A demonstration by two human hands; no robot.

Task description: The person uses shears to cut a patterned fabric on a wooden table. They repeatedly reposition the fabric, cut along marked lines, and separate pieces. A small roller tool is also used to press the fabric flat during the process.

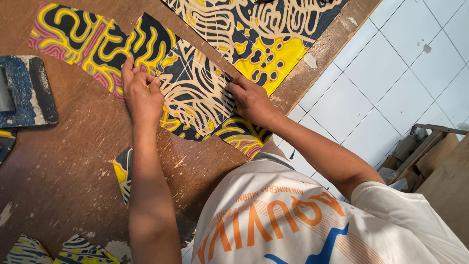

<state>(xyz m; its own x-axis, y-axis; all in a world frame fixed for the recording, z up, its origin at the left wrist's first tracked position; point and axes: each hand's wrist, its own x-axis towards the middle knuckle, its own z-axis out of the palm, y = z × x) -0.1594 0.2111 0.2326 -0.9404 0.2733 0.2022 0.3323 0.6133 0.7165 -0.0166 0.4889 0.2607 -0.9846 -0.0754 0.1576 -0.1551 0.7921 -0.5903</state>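
**Hands flattening a patterned fabric piece**

A cut fabric piece [195, 93], black, cream and yellow, lies between both hands on the brown tabletop [58, 176]. The left hand [141, 93] pinches its edge; the right hand [251, 100] presses fingertips down. More cut pieces [73, 34] lie beyond.

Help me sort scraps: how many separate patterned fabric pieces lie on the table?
6 at least: one long piece under both hands, one at the top, one beside the left forearm, two at the bottom-left edge, a sliver at left. Others may be hidden.
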